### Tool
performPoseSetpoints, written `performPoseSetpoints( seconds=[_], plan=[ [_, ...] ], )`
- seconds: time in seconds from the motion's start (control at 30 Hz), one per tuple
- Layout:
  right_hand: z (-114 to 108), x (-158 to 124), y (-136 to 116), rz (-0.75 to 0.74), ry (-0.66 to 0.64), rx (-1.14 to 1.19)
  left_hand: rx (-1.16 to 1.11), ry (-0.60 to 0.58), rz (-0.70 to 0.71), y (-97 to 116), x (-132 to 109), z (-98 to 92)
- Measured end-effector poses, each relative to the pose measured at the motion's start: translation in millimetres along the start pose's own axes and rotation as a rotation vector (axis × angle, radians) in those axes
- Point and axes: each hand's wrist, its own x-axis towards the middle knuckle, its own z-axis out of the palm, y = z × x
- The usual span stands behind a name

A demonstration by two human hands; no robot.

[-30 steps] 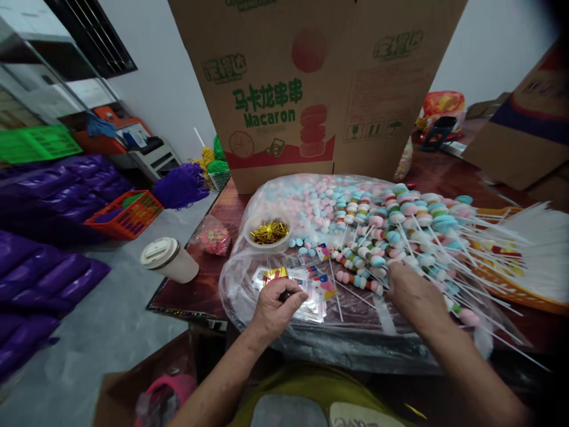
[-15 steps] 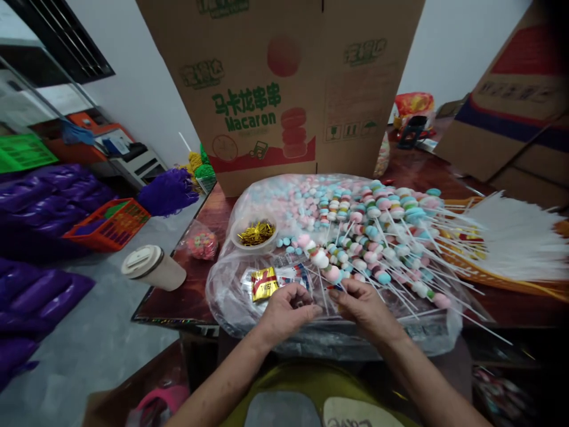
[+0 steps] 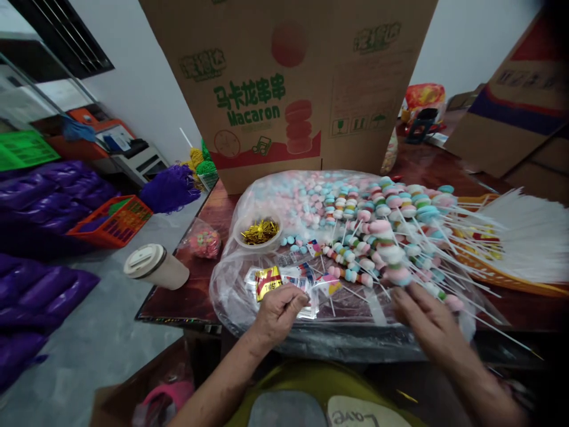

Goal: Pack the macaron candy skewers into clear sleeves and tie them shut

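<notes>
pinching a clear wrapper (image 3: 306, 299) in the left hand (image 3: 278, 311), fingers together, the person spreads the right hand (image 3: 429, 320) open over heaped candy skewers (image 3: 386, 249) on the counter (image 3: 200, 284), most unwrapped.

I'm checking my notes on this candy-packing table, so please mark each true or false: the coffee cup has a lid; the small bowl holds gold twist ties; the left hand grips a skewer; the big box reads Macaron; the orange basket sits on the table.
1. The coffee cup has a lid: true.
2. The small bowl holds gold twist ties: true.
3. The left hand grips a skewer: false, it rests on the small printed bags.
4. The big box reads Macaron: true.
5. The orange basket sits on the table: false, it stands on the floor.
</notes>
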Motion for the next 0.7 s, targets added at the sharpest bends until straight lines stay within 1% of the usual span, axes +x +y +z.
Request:
performPoseSetpoints(
  seconds=[0.07, 0.1, 0.17, 0.2, 0.23, 0.3, 0.37, 0.43, 0.5, 0.57, 0.63, 0.7],
  plan=[
    [-28, -4, 6, -0.105, -0.044, -0.153, 0.027, 0.023, 0.081, -2, 0, -7.2],
    [-38, -5, 9, -0.14, -0.074, -0.191, 0.042, 0.025, 0.123, -2, 0, -10.0],
    [-48, -6, 12, -0.152, -0.081, -0.196, 0.079, 0.012, 0.205, -1, 2, -13.6],
    [-47, -6, 11, -0.118, -0.057, -0.149, 0.099, 0.003, 0.242, 0, 3, -14.1],
    [-43, -5, 9, -0.057, -0.023, -0.074, 0.118, -0.001, 0.275, 2, 5, -13.8],
    [-26, -2, -1, 0.094, 0.008, 0.123, 0.155, -0.007, 0.323, 7, 7, -10.6],
    [-1, 1, -14, 0.2, -0.06, 0.316, 0.192, -0.013, 0.352, 12, 9, -5.0],
    [26, 4, -26, 0.225, -0.172, 0.419, 0.23, -0.036, 0.341, 16, 8, 1.2],
    [50, 4, -34, 0.213, -0.213, 0.462, 0.246, -0.043, 0.262, 19, 6, 6.5],
    [66, 2, -37, 0.199, -0.181, 0.488, 0.24, -0.03, 0.13, 21, 3, 10.2],
    [74, 0, -38, 0.182, -0.129, 0.488, 0.225, -0.014, 0.016, 20, 0, 12.6],
    [75, -1, -37, 0.17, -0.102, 0.459, 0.209, -0.018, -0.031, 18, -2, 14.2]
  ],
)
